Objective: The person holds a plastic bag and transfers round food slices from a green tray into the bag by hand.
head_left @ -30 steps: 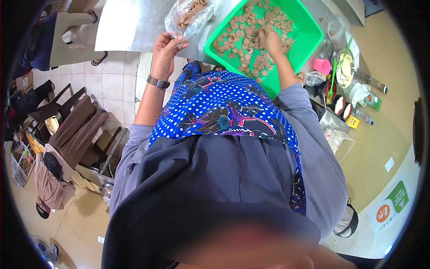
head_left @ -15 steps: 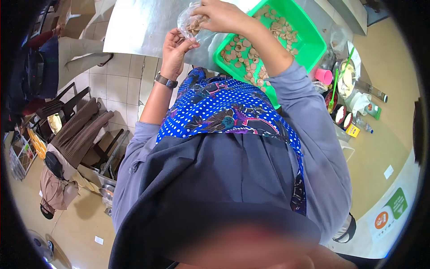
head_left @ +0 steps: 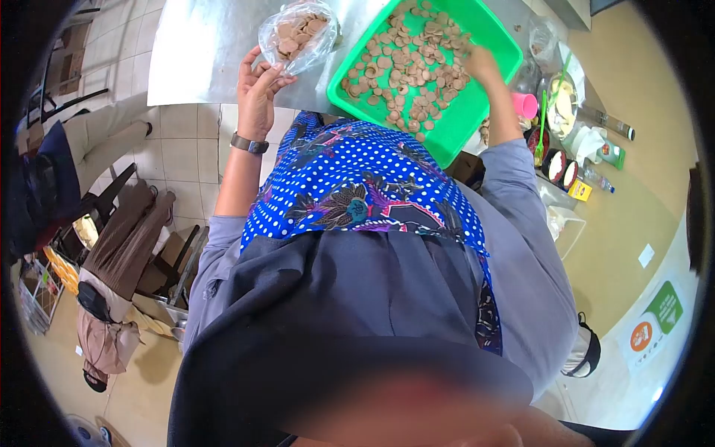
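A clear plastic bag (head_left: 322, 49) partly filled with small round brown discs (head_left: 292, 37) rests on the metal table. My left hand (head_left: 258, 88), a watch on its wrist, pinches the bag's near edge between thumb and fingers. Over the right part of a green tray (head_left: 456, 149) is my right hand (head_left: 480, 63), smeared by motion, so its fingers do not show clearly. Many more of the brown discs (head_left: 402, 78) lie spread across the tray's bottom.
Right of the tray stand a pink cup (head_left: 525, 105), a bowl (head_left: 564, 112) with pale contents, a yellow box (head_left: 580, 191) and a small bottle (head_left: 598, 179). At the left, another person (head_left: 52, 179) stands on the tiled floor (head_left: 179, 141).
My right hand has left the bag and moved right, over the green tray. My left hand still holds the bag, which now sits lower and opens wider. The view has shifted slightly.
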Demonstrator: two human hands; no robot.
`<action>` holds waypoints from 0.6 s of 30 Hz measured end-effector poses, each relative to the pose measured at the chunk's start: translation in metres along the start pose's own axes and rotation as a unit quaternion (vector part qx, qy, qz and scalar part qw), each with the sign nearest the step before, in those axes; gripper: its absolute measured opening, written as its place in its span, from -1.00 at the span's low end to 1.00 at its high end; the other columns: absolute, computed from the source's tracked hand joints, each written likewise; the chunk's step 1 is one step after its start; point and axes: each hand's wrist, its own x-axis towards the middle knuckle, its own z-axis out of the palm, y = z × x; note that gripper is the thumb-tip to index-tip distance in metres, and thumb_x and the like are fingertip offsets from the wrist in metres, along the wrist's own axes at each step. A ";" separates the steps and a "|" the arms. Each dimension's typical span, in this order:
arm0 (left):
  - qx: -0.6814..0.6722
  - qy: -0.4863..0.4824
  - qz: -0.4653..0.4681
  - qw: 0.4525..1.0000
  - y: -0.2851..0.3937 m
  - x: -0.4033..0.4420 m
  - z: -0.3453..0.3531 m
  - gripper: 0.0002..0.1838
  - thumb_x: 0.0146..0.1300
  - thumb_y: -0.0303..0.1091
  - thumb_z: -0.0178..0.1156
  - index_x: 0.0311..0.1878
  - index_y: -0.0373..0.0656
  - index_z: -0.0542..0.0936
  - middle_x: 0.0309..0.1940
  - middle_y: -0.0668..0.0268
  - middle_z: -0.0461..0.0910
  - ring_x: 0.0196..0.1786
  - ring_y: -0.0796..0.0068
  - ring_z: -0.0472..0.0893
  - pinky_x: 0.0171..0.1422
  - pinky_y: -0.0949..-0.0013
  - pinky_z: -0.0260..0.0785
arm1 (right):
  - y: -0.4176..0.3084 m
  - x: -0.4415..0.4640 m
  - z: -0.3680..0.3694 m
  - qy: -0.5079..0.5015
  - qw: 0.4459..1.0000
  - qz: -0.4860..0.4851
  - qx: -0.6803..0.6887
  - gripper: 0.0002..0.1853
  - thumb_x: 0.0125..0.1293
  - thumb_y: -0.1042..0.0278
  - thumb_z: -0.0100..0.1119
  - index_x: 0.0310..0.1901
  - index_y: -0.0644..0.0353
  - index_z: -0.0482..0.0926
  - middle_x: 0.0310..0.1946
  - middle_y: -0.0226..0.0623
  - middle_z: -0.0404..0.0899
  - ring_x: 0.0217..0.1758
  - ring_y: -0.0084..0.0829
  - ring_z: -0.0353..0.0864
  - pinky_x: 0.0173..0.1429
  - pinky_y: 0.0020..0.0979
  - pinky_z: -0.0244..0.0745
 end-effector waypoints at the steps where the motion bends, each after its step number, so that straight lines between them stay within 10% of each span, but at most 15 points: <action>1: 0.001 0.010 -0.007 1.000 -0.001 0.001 0.000 -0.42 0.20 -0.50 0.16 0.27 -0.18 0.18 -0.29 0.39 0.46 -0.21 0.44 0.57 -0.02 0.15 0.50 | 0.014 -0.008 0.014 0.000 0.996 0.009 -0.092 -0.76 0.19 0.21 0.16 -0.20 0.16 0.62 -0.22 -0.14 0.63 -0.25 -0.17 0.60 -0.15 -0.25 0.50; 5: 0.006 0.019 -0.015 1.000 -0.001 0.000 0.002 -0.44 0.20 -0.49 0.16 0.25 -0.20 0.19 -0.27 0.38 0.43 -0.17 0.46 0.55 -0.02 0.18 0.50 | 0.015 -0.019 0.043 0.057 0.989 0.047 -0.127 -0.73 0.20 0.22 0.15 -0.12 0.16 0.58 -0.11 -0.01 0.58 -0.20 -0.08 0.59 -0.14 -0.20 0.52; 7: 0.008 0.017 -0.014 1.000 -0.003 0.001 -0.002 -0.43 0.20 -0.50 0.16 0.25 -0.20 0.18 -0.27 0.38 0.43 -0.16 0.47 0.54 -0.02 0.19 0.50 | 0.015 -0.010 0.039 -0.068 0.992 0.072 0.074 -0.73 0.17 0.26 0.16 -0.11 0.15 0.58 -0.06 0.00 0.55 -0.14 -0.09 0.59 -0.11 -0.21 0.54; 10: 0.009 0.013 -0.011 1.000 -0.002 0.001 -0.003 -0.42 0.20 -0.50 0.16 0.26 -0.20 0.18 -0.27 0.39 0.43 -0.16 0.47 0.54 -0.02 0.20 0.51 | -0.003 -0.018 0.021 0.041 0.903 0.129 0.408 -0.80 0.11 0.33 0.17 -0.21 0.13 0.62 -0.21 -0.17 0.63 -0.18 -0.19 0.62 -0.13 -0.26 0.53; 13: 0.014 0.016 -0.012 1.000 -0.002 -0.002 -0.002 -0.42 0.21 -0.50 0.16 0.27 -0.21 0.17 -0.28 0.39 0.44 -0.15 0.47 0.54 -0.02 0.21 0.51 | 0.008 -0.027 0.011 0.053 0.996 0.004 0.070 -0.80 0.08 0.36 0.17 -0.22 0.10 0.63 -0.29 -0.24 0.63 -0.22 -0.21 0.63 -0.13 -0.29 0.54; 18: 0.000 0.031 -0.011 0.999 -0.007 -0.008 -0.005 -0.44 0.21 -0.54 0.14 0.25 -0.22 0.18 -0.25 0.31 0.47 -0.20 0.38 0.58 -0.09 0.26 0.52 | -0.010 -0.053 0.048 -0.047 0.997 -0.035 -0.051 -0.62 0.12 0.34 0.15 0.03 0.00 0.52 0.04 -0.21 0.44 -0.03 -0.13 0.56 -0.07 -0.20 0.55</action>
